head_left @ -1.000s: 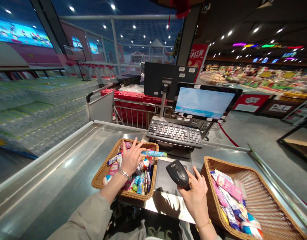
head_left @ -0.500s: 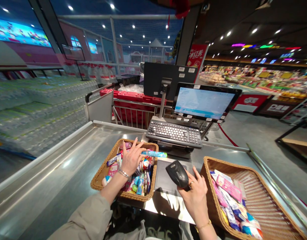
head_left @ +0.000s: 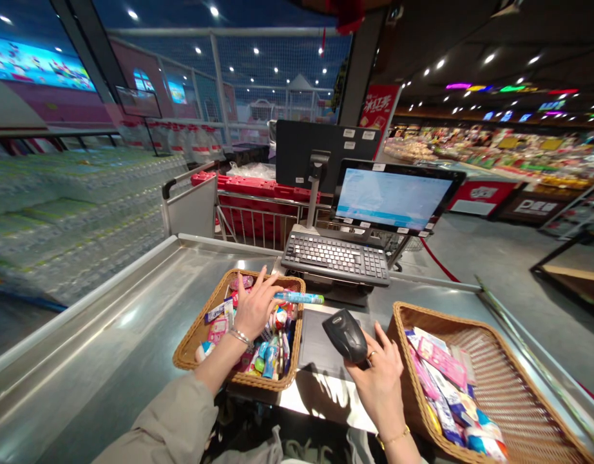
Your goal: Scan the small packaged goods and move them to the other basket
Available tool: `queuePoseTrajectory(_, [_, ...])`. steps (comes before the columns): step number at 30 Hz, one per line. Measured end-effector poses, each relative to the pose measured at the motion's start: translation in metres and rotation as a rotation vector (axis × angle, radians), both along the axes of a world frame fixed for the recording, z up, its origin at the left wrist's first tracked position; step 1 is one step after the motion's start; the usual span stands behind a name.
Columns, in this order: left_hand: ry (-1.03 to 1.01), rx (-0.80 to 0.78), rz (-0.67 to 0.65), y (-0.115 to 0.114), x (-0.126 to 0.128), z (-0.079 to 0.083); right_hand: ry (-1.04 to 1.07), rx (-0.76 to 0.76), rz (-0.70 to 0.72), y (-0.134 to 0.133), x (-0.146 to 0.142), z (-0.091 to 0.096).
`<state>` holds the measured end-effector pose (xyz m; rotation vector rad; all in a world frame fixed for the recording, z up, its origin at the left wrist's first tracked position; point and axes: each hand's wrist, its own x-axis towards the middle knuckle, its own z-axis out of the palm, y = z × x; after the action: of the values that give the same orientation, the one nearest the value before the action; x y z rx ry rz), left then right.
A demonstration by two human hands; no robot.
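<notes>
A person's open left hand (head_left: 252,308) hovers over a wicker basket (head_left: 258,383), a blue tube (head_left: 299,298) lying sideways just right of it, while the right hand (head_left: 377,386) grips a scanner (head_left: 346,335).

Olive-grey sleeve (head_left: 171,419), silver bracelet (head_left: 239,336) on the left, apparently gold ring (head_left: 371,354) and gold bracelet (head_left: 392,439) on the right

Wicker basket (head_left: 500,367) honey-brown, woven lattice; scanner (head_left: 345,335) black; tube (head_left: 299,298) blue, white; crate (head_left: 258,216) red.
</notes>
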<state>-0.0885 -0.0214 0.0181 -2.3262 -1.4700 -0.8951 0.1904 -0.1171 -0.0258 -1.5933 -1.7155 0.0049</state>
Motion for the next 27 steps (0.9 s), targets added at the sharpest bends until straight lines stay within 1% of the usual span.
queuePoseTrajectory(9, [-0.003, 0.003, -0.038, 0.006, 0.017, 0.005, 0.026, 0.093, -0.056, -0.004, 0.013, 0.007])
queuePoseTrajectory(20, [0.035, 0.019, -0.144, 0.021, 0.051, 0.008, 0.068, 0.077, -0.15, -0.016, 0.038, 0.008])
queuePoseTrajectory(27, [0.038, 0.02, -0.22, 0.029, 0.075, 0.011, 0.054, 0.107, -0.251, -0.021, 0.055, 0.003])
